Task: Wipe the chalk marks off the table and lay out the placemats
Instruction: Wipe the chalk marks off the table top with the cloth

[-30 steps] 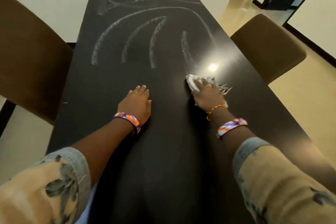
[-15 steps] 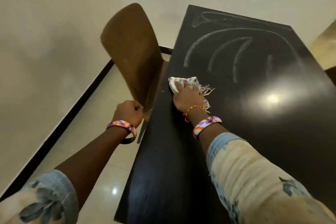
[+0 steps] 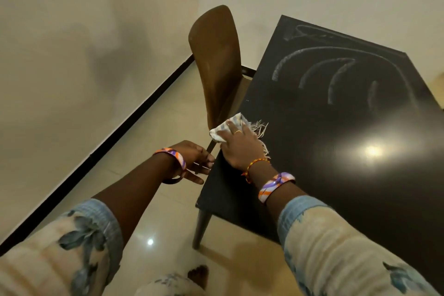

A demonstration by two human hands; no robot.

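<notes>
Crowding the table [image 3: 336, 187] edge — a brown chair [image 3: 216, 62]; right-hand fingers [image 3: 231, 127] flat on cloth [image 3: 222, 131], left-hand fingers [image 3: 199, 169] spread.

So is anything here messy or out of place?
Only the chalk marks: pale curved streaks across the far half of the black table, not yet wiped. The right hand presses a frayed cloth at the table's near left edge. Nothing looks spilled or broken.
</notes>
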